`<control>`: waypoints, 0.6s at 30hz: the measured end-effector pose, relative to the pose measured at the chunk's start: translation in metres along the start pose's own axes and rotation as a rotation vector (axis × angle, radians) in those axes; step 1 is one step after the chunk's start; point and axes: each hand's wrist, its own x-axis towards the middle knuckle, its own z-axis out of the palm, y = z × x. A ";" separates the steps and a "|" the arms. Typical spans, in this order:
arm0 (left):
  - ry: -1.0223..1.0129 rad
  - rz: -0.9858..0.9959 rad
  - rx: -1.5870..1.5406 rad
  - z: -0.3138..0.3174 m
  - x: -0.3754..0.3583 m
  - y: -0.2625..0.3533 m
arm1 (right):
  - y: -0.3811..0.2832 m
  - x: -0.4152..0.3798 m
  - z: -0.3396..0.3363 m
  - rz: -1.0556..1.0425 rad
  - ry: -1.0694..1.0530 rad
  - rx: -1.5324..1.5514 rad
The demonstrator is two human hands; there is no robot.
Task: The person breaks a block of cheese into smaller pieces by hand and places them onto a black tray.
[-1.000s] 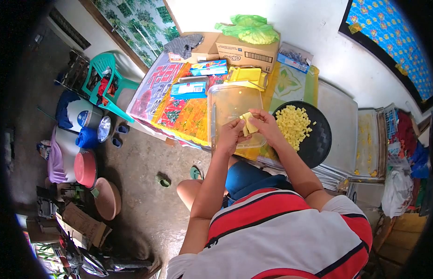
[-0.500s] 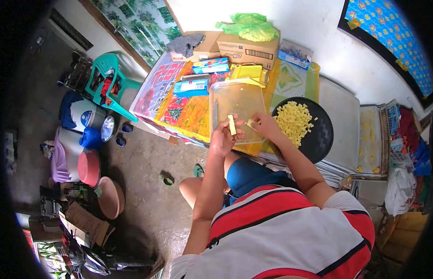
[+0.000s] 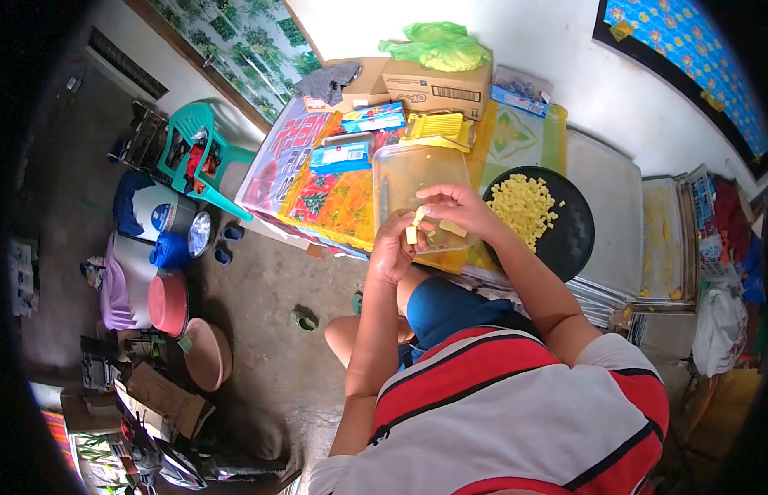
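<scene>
One table (image 3: 297,157), cloth-covered. On it, round black pan (image 3: 575,247), then clear plastic tub (image 3: 421,169); yellow cubes (image 3: 522,210) heaped in pan. My right hand (image 3: 462,210) over tub, fingers parted; cannot tell if touching anything. My left hand (image 3: 392,252) pinches yellow piece (image 3: 413,235), above tub's near edge. Step, I judge: parting piece by fingers. Next move calls for steady left pinch, light right fingertips.
</scene>
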 end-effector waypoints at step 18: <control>-0.028 0.118 -0.025 0.017 -0.016 0.012 | -0.010 -0.005 0.010 0.092 -0.014 0.207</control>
